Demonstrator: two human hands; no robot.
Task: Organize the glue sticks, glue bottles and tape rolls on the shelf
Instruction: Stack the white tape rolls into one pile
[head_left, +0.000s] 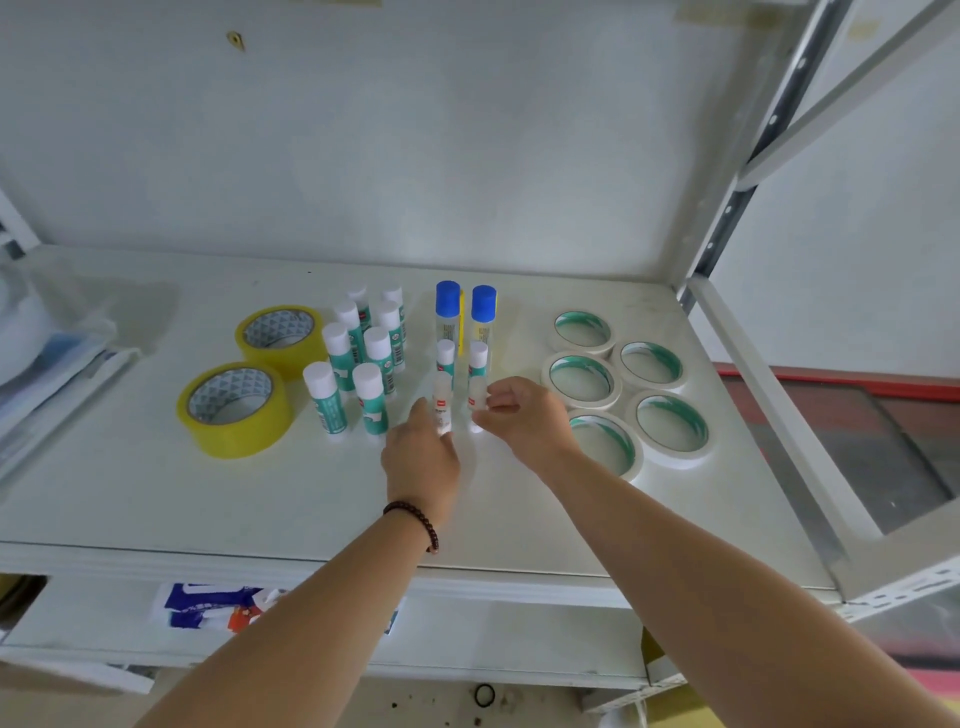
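Note:
On the white shelf (156, 499) stand several teal glue sticks (358, 358) with white caps, in two rows. Two blue-capped glue bottles (448, 312) stand behind two small teal sticks (445, 358). In front of those, my left hand (421, 457) holds a small clear glue bottle (442, 400) upright. My right hand (524, 415) pinches a second small clear bottle (477, 397) beside it. Two yellow tape rolls (234, 410) lie at the left. Several white tape rolls (670, 426) with green cores lie flat at the right.
Plastic-wrapped goods (47, 353) sit at the shelf's far left. A metal upright (748, 171) and side rail (769, 405) bound the shelf on the right. Blue and white packages (208, 608) lie on the level below the front edge.

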